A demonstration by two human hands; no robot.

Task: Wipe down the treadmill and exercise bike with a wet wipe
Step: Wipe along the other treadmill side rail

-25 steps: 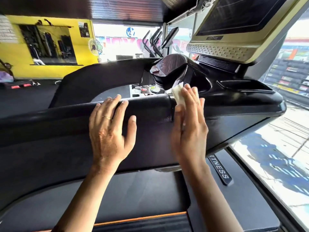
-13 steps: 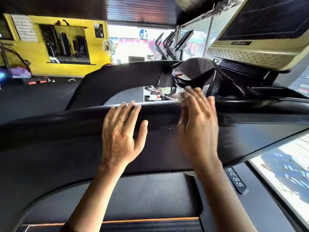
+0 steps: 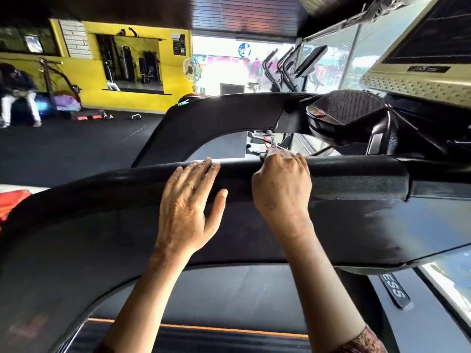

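The black treadmill's padded front handlebar (image 3: pixel 356 174) runs across the middle of the head view. My left hand (image 3: pixel 190 200) lies flat on the bar, fingers straight, with a ring on one finger. Just to its right, my right hand (image 3: pixel 281 189) curls its fingers over the top of the bar. The wet wipe (image 3: pixel 271 150) is almost wholly hidden under that hand; only a pale sliver shows at the fingertips. The bar to the right of my hand looks damp and shiny.
The treadmill's console with its screen (image 3: pixel 420 80) rises at the upper right, and the belt (image 3: pixel 204 337) lies below my arms. Other exercise machines (image 3: pixel 285 67) stand behind by a window. A person (image 3: pixel 15 93) sits at the far left by the yellow wall.
My right hand slid left along the bar, closer to my left hand, and its fingers went from flat to curled over the bar. The wipe is now nearly covered. My left hand stayed put.
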